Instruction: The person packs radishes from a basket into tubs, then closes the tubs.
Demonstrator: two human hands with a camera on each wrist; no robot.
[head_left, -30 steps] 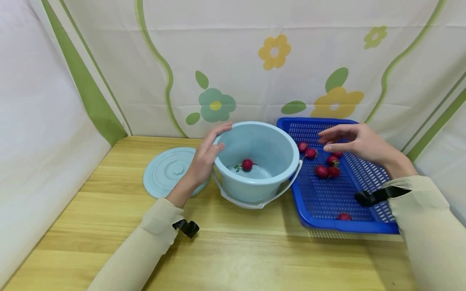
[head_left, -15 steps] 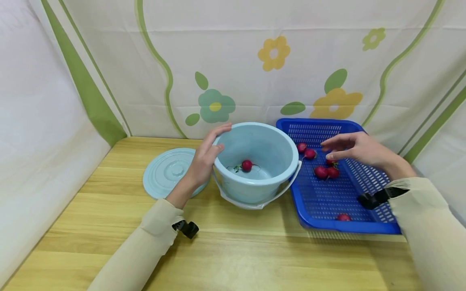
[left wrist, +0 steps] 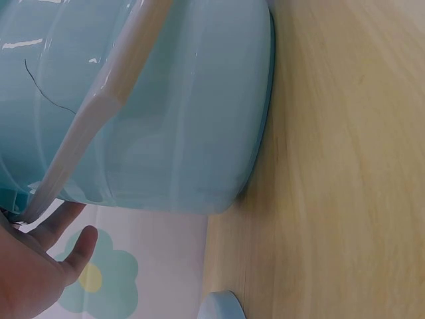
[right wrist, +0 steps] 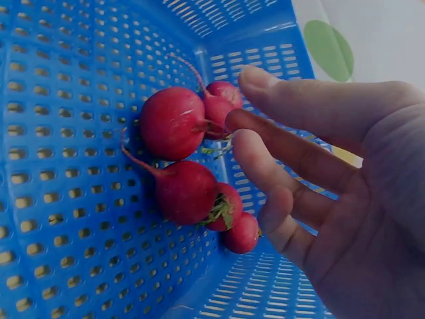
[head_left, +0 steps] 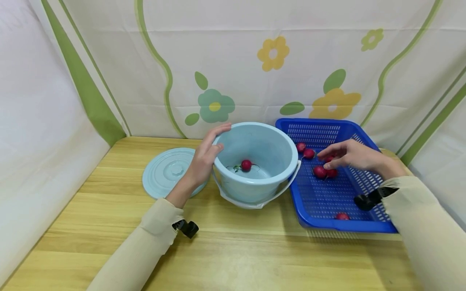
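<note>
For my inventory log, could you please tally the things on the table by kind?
Light blue bucket: 1
Light blue lid: 1
Blue basket: 1
Radishes: 7 in sight, 1 in the bucket and 6 in the basket; the right hand may hide more
Total: 10

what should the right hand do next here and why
Probably lower a little and pinch one radish from the cluster: the right hand hovers open just above it in the blue basket, while the left hand steadies the bucket.
</note>
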